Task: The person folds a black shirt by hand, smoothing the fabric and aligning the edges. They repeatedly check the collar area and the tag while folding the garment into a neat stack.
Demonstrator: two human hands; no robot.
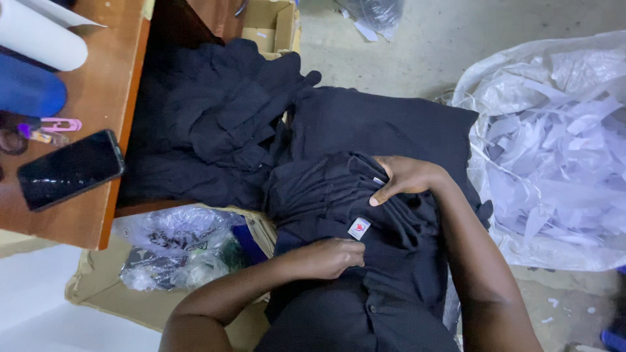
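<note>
Mid-handling a black shirt [391, 261] on the lap. Left hand [326, 257] pinching fabric right by the small white tag [358, 228], right hand [407, 177] gripping bunched cloth above. Probably needs pulling taut around the tag next.

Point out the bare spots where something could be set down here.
Bare wood shows on the wooden table, between the white roll and the phone. Bare concrete floor lies beyond the black garment. Crowded: both hands on the lap garment, the heap of black clothes, the bag of paper strips.
</note>
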